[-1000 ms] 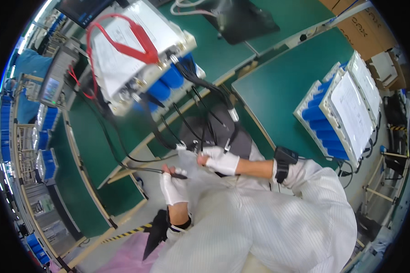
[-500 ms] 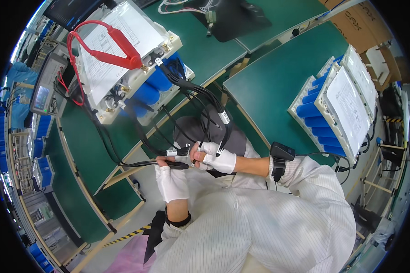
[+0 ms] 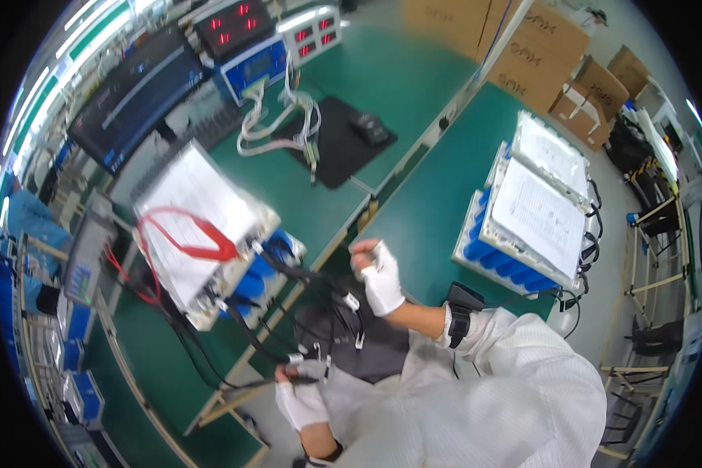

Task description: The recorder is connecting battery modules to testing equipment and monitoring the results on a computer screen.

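Note:
My left hand [image 3: 303, 399], in a white fingerless glove, is closed around a bundle of black cables [image 3: 257, 382] low in front of me. My right hand [image 3: 381, 279], gloved alike, is raised to the right of the hanging leads, its bare fingers curled, with nothing visible in them. Black labelled leads [image 3: 308, 274] run from a battery pack [image 3: 251, 287] with blue cells at the left. A red clip [image 3: 214, 240] with a looped red wire grips the pack's edge. Printed sheets [image 3: 191, 222] lie on top of it.
A second blue-celled battery pack [image 3: 476, 248] with papers stands on the right green table [image 3: 421, 226]. Farther off are a monitor [image 3: 136, 97], red-digit displays [image 3: 234, 27], a white wire harness [image 3: 277, 129], a mouse [image 3: 369, 127] on a black mat and cardboard boxes [image 3: 534, 58].
My right hand has left the cables and lifted up and away from my left hand, which keeps hold. The view has tilted up, bringing the displays and mouse into sight.

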### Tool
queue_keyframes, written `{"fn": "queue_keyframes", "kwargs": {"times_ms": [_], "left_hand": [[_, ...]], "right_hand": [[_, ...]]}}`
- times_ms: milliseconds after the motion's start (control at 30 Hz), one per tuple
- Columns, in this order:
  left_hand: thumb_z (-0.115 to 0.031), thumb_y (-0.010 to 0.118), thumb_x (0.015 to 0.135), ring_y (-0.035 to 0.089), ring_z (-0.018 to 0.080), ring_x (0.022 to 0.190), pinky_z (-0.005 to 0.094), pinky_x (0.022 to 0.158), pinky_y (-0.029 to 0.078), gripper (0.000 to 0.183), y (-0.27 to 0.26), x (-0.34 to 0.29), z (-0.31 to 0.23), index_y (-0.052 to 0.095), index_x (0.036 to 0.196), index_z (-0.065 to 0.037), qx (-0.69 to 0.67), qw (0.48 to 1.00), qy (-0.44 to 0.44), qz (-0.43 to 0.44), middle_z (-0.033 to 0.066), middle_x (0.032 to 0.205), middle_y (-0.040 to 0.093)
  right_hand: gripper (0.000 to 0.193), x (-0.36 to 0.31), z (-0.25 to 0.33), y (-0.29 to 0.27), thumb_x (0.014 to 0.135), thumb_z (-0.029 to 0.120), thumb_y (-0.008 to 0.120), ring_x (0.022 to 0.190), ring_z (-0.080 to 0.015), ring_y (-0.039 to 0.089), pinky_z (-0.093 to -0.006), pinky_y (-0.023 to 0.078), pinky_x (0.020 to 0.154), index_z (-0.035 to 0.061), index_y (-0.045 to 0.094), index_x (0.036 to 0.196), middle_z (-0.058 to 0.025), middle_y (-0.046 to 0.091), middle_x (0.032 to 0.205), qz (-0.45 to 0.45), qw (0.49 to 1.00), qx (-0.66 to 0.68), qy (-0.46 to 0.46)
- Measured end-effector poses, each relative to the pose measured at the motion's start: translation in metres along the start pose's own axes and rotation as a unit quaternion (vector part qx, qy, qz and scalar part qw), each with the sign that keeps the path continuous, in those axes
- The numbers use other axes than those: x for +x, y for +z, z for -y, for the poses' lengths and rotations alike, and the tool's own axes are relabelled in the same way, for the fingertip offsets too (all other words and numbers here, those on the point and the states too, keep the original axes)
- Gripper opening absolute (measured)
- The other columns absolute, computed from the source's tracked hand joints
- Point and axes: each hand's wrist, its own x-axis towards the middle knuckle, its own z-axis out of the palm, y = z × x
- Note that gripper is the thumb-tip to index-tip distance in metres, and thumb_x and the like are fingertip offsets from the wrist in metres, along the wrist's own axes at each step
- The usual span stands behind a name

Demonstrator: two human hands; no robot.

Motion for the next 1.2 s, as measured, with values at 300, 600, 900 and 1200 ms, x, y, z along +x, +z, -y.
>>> {"fn": "queue_keyframes", "kwargs": {"times_ms": [300,600,900,1200], "left_hand": [[-0.016,0.062,0.091,0.055,0.0167,0.079,0.0336,0.078,0.048,0.018,0.001,-0.004,-0.006,0.054,0.100,-0.003,-0.005,0.999,0.000,-0.043,0.0076,0.086,0.057],[-0.016,0.059,0.091,0.058,0.0214,0.073,0.0344,0.066,0.050,0.018,0.027,-0.018,-0.008,0.057,0.083,-0.001,-0.015,0.996,-0.037,-0.082,0.0099,0.078,0.058],[-0.023,0.056,0.094,0.057,0.0193,0.070,0.0314,0.063,0.047,0.026,0.025,-0.020,-0.006,0.058,0.082,0.000,0.052,0.995,-0.011,-0.090,0.0098,0.076,0.059],[-0.023,0.057,0.093,0.057,0.0188,0.071,0.0307,0.064,0.047,0.025,0.024,-0.020,-0.005,0.059,0.083,0.000,0.047,0.995,-0.012,-0.091,0.0094,0.077,0.059]], "right_hand": [[0.054,0.206,0.070,0.007,0.068,0.030,0.076,0.117,-0.0372,0.041,-0.0466,0.038,0.098,0.0258,0.060,0.119,-0.0162,0.044,0.126,-0.225,0.788,-0.515,-0.252],[0.052,0.213,0.071,0.007,0.071,0.030,0.075,0.126,-0.0361,0.036,-0.0479,0.036,0.100,0.0300,0.060,0.120,-0.0164,0.039,0.137,-0.151,0.762,-0.613,-0.143],[0.045,0.212,0.068,0.004,0.073,0.026,0.071,0.121,-0.0350,0.041,-0.0467,0.037,0.097,0.0296,0.063,0.118,-0.0156,0.043,0.133,-0.141,0.753,-0.622,-0.161],[0.046,0.210,0.071,0.006,0.073,0.026,0.071,0.122,-0.0351,0.041,-0.0464,0.036,0.098,0.0304,0.063,0.118,-0.0168,0.041,0.136,-0.135,0.756,-0.620,-0.161]]}}
